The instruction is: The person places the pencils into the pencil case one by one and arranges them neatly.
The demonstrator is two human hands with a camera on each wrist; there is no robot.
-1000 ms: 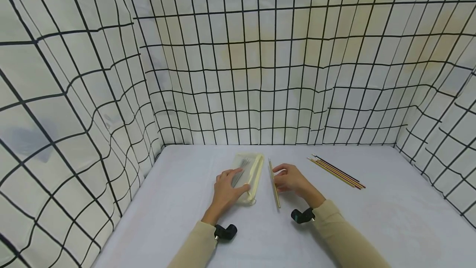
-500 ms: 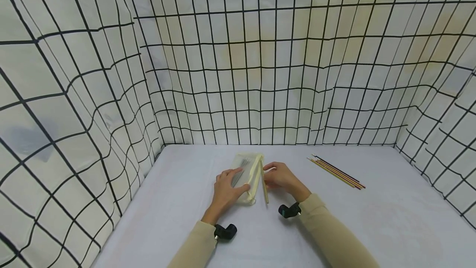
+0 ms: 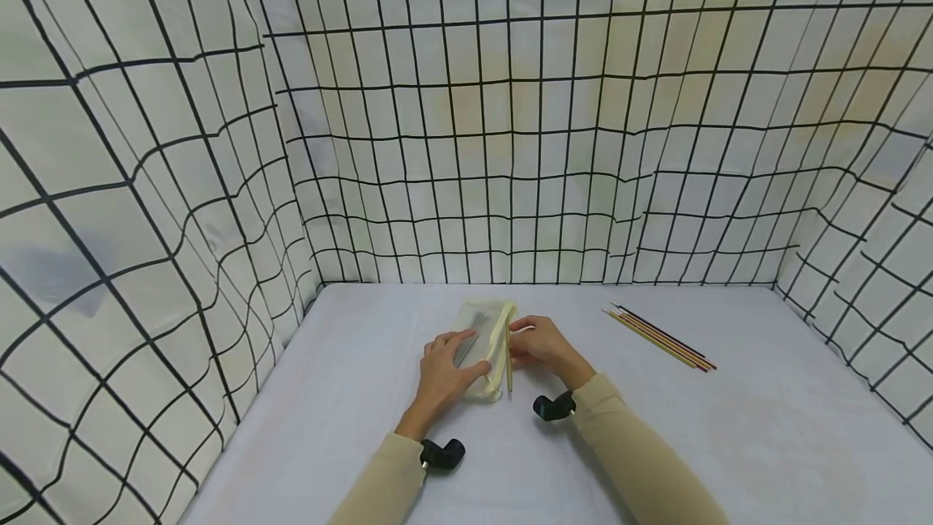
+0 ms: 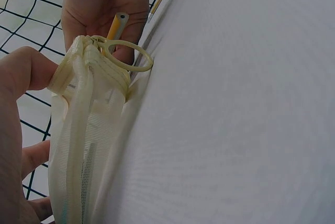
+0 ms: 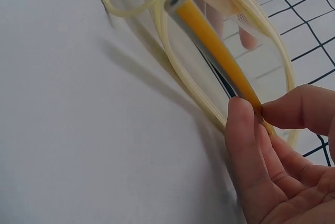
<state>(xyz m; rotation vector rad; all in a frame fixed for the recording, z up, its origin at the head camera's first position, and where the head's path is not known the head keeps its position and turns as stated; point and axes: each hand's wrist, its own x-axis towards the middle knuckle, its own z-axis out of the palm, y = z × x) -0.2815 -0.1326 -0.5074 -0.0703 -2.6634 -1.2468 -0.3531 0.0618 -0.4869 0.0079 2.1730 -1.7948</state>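
Observation:
A pale yellow mesh pencil case (image 3: pixel 499 337) lies in front of me with its zip side gaping. My left hand (image 3: pixel 446 367) grips it, thumb near the zip rim and fingers along the far side. Between thumb and fingertips, my right hand (image 3: pixel 545 347) pinches a yellow and grey striped pencil (image 5: pixel 217 51). That pencil lies along the case's opening, its flat end toward me, as the right wrist view shows. Dark and green pencils (image 5: pixel 222 77) show inside the case. A loop (image 4: pixel 147 59) hangs from the case's near end.
Several pencils (image 3: pixel 659 339) lie side by side at the right on the white tabletop (image 3: pixel 729 428). A black grid over white cloth (image 3: pixel 539 144) walls the table at the back and both sides.
My right hand has carried the yellow pencil leftward, from beside the case to its open edge. The left hand and the case have stayed in place.

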